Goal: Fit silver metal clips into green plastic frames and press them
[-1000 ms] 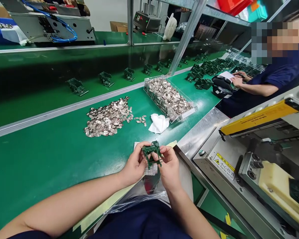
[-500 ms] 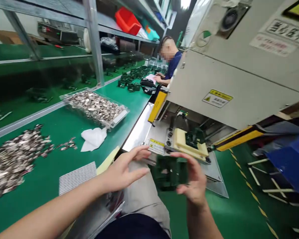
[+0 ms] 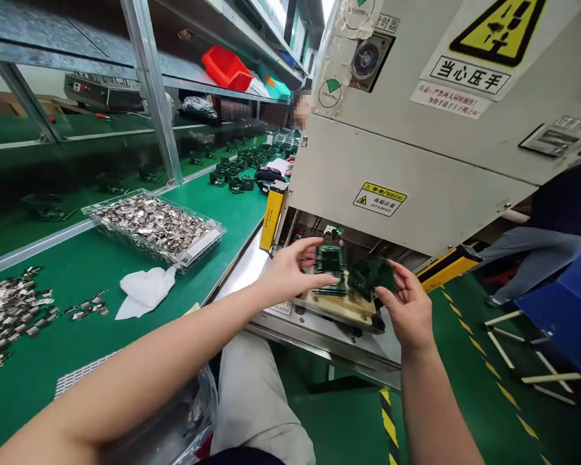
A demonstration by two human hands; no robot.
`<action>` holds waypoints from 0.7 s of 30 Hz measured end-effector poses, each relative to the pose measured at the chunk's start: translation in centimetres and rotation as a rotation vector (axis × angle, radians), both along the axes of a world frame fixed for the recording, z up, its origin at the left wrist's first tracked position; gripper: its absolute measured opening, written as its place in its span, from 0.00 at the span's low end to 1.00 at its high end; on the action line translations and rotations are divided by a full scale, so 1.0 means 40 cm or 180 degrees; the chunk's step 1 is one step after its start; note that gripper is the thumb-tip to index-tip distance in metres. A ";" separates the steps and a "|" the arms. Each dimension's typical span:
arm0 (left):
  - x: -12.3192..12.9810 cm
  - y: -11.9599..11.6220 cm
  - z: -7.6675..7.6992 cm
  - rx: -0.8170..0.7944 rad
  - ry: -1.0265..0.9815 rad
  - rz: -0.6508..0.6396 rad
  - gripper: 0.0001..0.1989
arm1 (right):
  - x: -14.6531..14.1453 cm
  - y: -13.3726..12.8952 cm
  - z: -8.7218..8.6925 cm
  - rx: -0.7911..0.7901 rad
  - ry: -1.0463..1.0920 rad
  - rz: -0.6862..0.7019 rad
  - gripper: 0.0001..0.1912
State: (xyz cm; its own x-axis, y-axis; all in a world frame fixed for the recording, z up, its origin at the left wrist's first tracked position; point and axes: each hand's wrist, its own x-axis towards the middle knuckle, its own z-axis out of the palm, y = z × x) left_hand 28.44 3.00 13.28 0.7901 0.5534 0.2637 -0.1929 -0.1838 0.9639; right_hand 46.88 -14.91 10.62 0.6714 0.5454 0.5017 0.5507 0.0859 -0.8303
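In the head view, my left hand (image 3: 290,270) reaches over the press bed, thumb and fingers closed on a dark green plastic frame part (image 3: 331,261). That part is at the cream fixture block (image 3: 341,310); whether it still touches the block I cannot tell. My right hand (image 3: 409,302) pinches a second dark green plastic part (image 3: 368,276) by its right side, tilted, close beside the first one. The hands and parts hide much of the fixture.
The grey press housing (image 3: 392,148) hangs above my hands, with yellow guard bars (image 3: 274,216) at its sides. On the green bench are a clear tray of small metal pieces (image 3: 150,223), a loose metal heap (image 3: 10,316) and a white cloth (image 3: 145,290). A co-worker is partly visible behind the press.
Both hands have moved forward to the fixture. My left hand was open and has taken hold of the green part there. The right hand has brought its green part along. The view has shifted right.
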 end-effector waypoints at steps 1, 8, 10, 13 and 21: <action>-0.059 0.014 -0.008 -0.0021 0.0043 0.0022 0.37 | 0.004 0.014 0.007 -0.0216 -0.0140 0.0057 0.36; -0.395 0.078 -0.147 -0.0084 0.1230 -0.0240 0.29 | 0.016 0.045 0.022 -0.1248 -0.0470 0.0532 0.34; -0.408 0.078 -0.192 -0.0008 0.1421 -0.0371 0.28 | 0.013 0.049 0.029 -0.1328 -0.0516 0.0488 0.34; -0.380 0.081 -0.234 -0.0103 0.1411 -0.0634 0.29 | 0.004 0.038 0.043 -0.1415 -0.0592 0.0409 0.39; -0.342 0.112 -0.237 -0.0083 0.1369 -0.1057 0.33 | 0.049 -0.291 -0.220 -0.1080 0.0953 -0.2056 0.33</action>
